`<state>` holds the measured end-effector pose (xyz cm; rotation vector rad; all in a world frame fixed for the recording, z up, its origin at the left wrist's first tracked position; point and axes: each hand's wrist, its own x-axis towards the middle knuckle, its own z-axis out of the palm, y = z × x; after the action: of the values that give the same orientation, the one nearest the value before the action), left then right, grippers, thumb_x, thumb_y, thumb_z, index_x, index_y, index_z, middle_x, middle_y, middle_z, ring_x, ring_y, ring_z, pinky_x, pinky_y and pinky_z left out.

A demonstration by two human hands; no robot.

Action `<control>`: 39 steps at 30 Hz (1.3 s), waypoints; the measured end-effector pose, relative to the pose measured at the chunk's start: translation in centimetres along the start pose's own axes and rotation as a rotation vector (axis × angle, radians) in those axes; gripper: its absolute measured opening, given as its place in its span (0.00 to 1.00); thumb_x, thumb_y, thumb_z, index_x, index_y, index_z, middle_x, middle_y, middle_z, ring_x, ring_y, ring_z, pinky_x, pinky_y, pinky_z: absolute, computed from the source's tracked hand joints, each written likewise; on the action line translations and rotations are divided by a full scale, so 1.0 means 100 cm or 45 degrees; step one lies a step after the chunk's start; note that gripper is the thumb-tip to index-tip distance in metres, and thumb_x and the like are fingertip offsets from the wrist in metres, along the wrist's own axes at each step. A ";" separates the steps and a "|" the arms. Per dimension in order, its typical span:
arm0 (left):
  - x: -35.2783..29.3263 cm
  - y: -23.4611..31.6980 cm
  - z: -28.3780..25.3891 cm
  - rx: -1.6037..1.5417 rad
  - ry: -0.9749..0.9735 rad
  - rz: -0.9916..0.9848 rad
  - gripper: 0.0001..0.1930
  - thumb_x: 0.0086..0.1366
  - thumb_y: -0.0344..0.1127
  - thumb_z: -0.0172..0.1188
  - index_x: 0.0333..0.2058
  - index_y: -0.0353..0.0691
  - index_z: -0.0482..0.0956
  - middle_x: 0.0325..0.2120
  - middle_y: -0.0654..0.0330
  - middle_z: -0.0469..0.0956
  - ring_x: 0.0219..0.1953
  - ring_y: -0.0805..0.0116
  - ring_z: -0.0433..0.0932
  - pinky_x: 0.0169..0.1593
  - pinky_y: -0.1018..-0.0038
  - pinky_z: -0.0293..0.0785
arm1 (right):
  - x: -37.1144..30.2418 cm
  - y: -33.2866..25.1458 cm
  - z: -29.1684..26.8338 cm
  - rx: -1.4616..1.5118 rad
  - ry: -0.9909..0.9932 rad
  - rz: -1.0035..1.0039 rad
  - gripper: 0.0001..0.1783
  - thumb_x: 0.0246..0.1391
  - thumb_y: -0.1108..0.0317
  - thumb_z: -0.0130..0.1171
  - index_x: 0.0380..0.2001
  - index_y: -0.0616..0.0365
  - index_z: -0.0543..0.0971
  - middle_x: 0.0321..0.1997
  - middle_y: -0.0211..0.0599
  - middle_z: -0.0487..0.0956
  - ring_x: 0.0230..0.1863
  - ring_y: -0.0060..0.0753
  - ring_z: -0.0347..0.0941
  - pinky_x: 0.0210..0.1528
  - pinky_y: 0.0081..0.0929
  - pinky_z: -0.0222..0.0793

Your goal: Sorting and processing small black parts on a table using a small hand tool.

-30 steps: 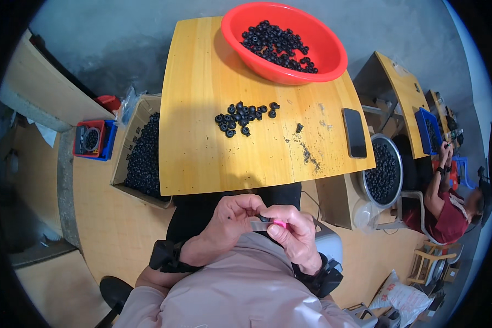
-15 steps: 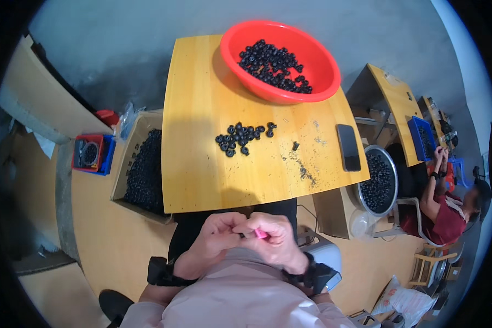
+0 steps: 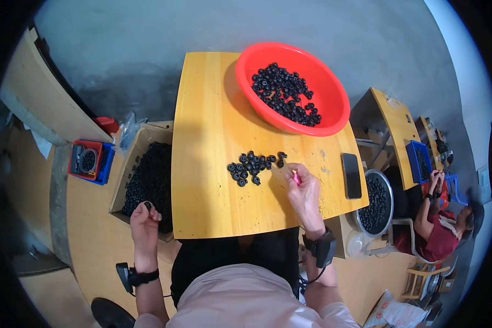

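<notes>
My left hand [image 3: 145, 225] is off the table's left edge, beside the cardboard box of black pieces. Its thumb and forefinger pinch a small round black piece [image 3: 147, 205]. Over the table, my right hand [image 3: 306, 198] is closed round a small pink tool [image 3: 296, 178]; most of it is hidden by the fingers, so its kind does not show. The fingertips are close to the right end of a loose pile of round black pieces [image 3: 249, 166], several of which show a hole in the middle.
A red basin [image 3: 333, 104] holding black pieces stands at the table's far side. A phone [image 3: 351, 176] lies near the right edge. The cardboard box [image 3: 127, 164] sits left of the table, a metal bowl [image 3: 389, 188] to the right. Farther right, a person [image 3: 440, 235] sits working.
My hands have parted from in front of my body. The left has gone left to the box with a black piece; the right has reached forward over the table, keeping the pink tool.
</notes>
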<state>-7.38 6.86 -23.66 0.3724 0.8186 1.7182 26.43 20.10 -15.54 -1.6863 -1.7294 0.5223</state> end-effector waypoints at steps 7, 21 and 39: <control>0.024 -0.028 -0.066 0.497 0.535 -0.268 0.34 0.57 0.40 0.56 0.59 0.38 0.51 0.54 0.54 0.60 0.54 0.62 0.60 0.55 0.66 0.55 | 0.035 -0.001 0.009 -0.307 -0.025 -0.063 0.15 0.44 0.71 0.52 0.38 0.50 0.76 0.25 0.46 0.78 0.28 0.47 0.75 0.30 0.37 0.69; -0.025 -0.001 0.081 0.216 -0.084 0.074 0.11 0.59 0.32 0.54 0.40 0.34 0.72 0.28 0.59 0.74 0.29 0.73 0.73 0.35 0.80 0.69 | -0.003 -0.032 -0.010 -0.049 -0.131 -0.172 0.12 0.44 0.73 0.54 0.35 0.50 0.76 0.19 0.44 0.75 0.19 0.43 0.73 0.21 0.32 0.65; -0.062 -0.072 0.157 0.099 -0.353 -0.332 0.06 0.55 0.27 0.58 0.33 0.35 0.74 0.26 0.66 0.74 0.29 0.80 0.71 0.34 0.84 0.68 | -0.112 -0.048 -0.003 0.649 -0.214 -0.337 0.11 0.43 0.82 0.56 0.34 0.61 0.72 0.13 0.21 0.64 0.16 0.12 0.59 0.20 0.11 0.58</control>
<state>9.55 7.11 -16.47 0.5202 0.6977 1.3594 22.69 8.63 -14.03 -1.0654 -1.7150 0.9089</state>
